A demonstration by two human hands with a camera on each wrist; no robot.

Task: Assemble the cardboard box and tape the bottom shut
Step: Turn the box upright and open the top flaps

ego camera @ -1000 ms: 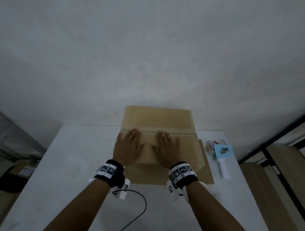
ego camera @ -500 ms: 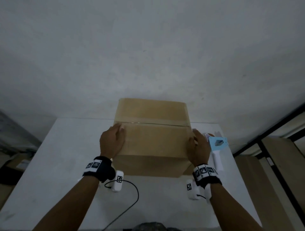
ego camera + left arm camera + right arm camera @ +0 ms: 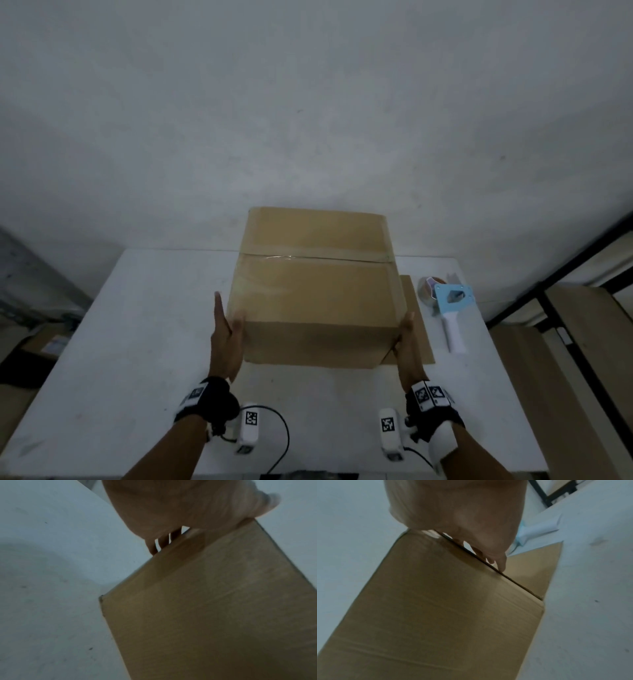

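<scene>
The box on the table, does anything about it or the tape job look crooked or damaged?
Nothing stands out. The box looks square, its tape runs straight along the seam, and both hands hold its sides. The tape dispenser lies beside it.

box (image 3: 317, 301) hides both hands' fingers (image 3: 500, 562), tape roll (image 3: 428, 291) partly hidden

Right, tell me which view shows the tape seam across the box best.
The head view: the tape seam runs in full across the upward face of the cardboard box, glinting, with the closing line visible. The left wrist view shows only a side panel; the right wrist view catches just a shiny bit near the corner.
</scene>
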